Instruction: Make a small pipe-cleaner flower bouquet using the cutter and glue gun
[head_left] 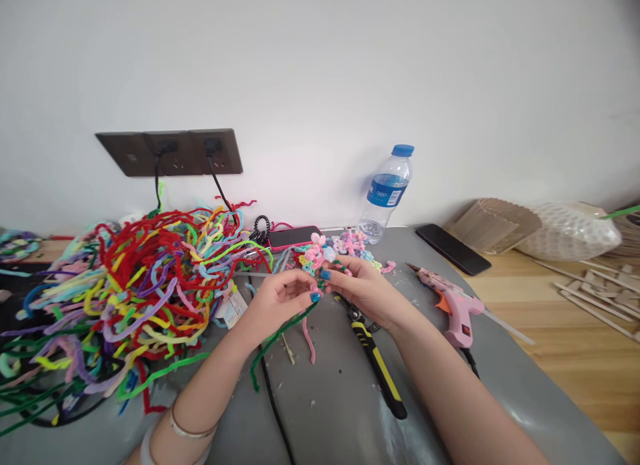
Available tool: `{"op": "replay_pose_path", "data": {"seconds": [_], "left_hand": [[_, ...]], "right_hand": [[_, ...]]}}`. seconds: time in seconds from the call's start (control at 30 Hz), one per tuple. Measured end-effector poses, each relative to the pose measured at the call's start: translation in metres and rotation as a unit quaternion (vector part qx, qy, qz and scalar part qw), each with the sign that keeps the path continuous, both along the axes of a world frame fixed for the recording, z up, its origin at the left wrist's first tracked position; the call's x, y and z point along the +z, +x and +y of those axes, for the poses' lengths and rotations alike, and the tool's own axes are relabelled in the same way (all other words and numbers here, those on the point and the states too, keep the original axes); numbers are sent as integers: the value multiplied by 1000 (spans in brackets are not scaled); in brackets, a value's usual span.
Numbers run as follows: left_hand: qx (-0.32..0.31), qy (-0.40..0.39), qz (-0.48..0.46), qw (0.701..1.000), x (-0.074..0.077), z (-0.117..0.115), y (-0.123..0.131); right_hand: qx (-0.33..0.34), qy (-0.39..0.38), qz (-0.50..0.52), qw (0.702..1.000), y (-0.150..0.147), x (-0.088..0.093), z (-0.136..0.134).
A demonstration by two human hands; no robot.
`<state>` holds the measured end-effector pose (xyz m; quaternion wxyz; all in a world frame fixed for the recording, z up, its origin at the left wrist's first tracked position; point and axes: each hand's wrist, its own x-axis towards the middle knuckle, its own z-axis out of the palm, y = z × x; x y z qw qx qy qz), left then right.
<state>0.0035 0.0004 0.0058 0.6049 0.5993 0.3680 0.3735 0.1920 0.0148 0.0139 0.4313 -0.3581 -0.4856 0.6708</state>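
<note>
Both my hands meet over the middle of the grey table, fingers pinched on a small pipe cleaner flower bunch point(316, 253) with pink and pale blue blossoms. My left hand point(285, 302) grips its lower part from the left. From the right, my right hand point(365, 288) pinches it just under the blossoms. A dark green pipe cleaner point(275, 338) trails down from between the fingers toward the table. Beneath and behind the hands lie more pastel pipe cleaner flowers point(350, 242). Yellow-and-black pliers point(380, 372) rest below my right hand, their jaws partly hidden.
A large tangle of coloured pipe cleaners point(155, 285) covers the left. A pink glue gun point(455, 308) and a black phone point(453, 249) lie right. A water bottle point(387, 192) leans against the wall. A black cable point(273, 392) crosses the table point(335, 425).
</note>
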Motion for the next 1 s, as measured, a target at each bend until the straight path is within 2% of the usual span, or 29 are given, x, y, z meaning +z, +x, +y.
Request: {"op": "replay_pose_path", "data": {"seconds": [0.2,0.47,0.63,0.83,1.0], "left_hand": [[16,3,4,1000,4,-1,2],[27,-23,9,999,-1,-2,4],[67,9,39,997,-2,-1,3],[62,27,47,997,0,0,3],[65,26,46,996,-1,0,2]], "right_hand": [[9,16,-21,1000,1,-1,0],[18,35,-26,999,0,-5,-1],[17,43,-26,999,0,-7,0],[28,25,-54,998,-3,1,-3],[3,41,-57,998,-7,1,-4]]}}
